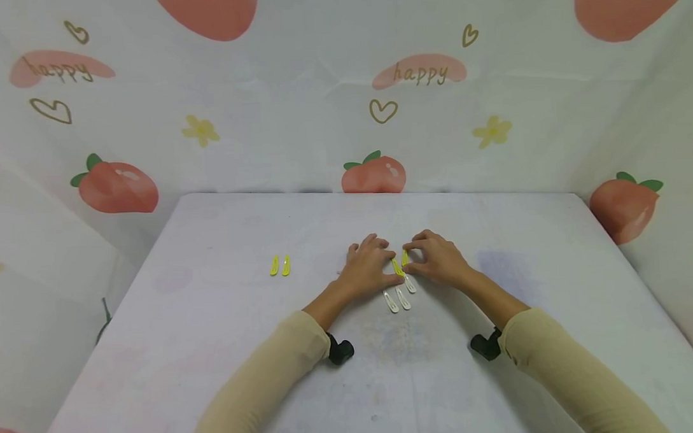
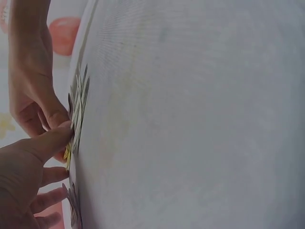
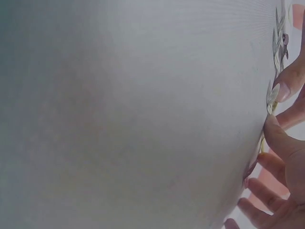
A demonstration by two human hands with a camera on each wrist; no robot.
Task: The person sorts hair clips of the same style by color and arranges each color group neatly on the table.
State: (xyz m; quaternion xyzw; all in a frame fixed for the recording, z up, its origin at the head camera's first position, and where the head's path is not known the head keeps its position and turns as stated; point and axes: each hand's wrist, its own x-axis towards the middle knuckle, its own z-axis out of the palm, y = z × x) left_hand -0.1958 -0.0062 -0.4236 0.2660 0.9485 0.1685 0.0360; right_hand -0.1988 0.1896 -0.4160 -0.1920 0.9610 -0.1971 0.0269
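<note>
My left hand (image 1: 370,266) spans a yellow snap hair clip (image 1: 397,266), pinching it between thumb and index finger at its two ends. Close beside it, my right hand (image 1: 440,259) holds another yellow hair clip (image 1: 405,257) the same way, thumb at the near end. A white hair clip (image 1: 409,284) lies just below the yellow ones. Two more white clips (image 1: 403,298) lie nearer me. In the left wrist view, yellow (image 2: 67,155) shows between the left thumb and index finger. The right wrist view has the right thumb (image 3: 276,136) by a pale clip (image 3: 273,98).
Two yellow hair clips (image 1: 280,265) lie side by side to the left on the white-covered table (image 1: 225,361). Dark clips (image 2: 74,205) show beside the left fingers in the left wrist view. A printed cloth (image 1: 296,97) hangs behind the table.
</note>
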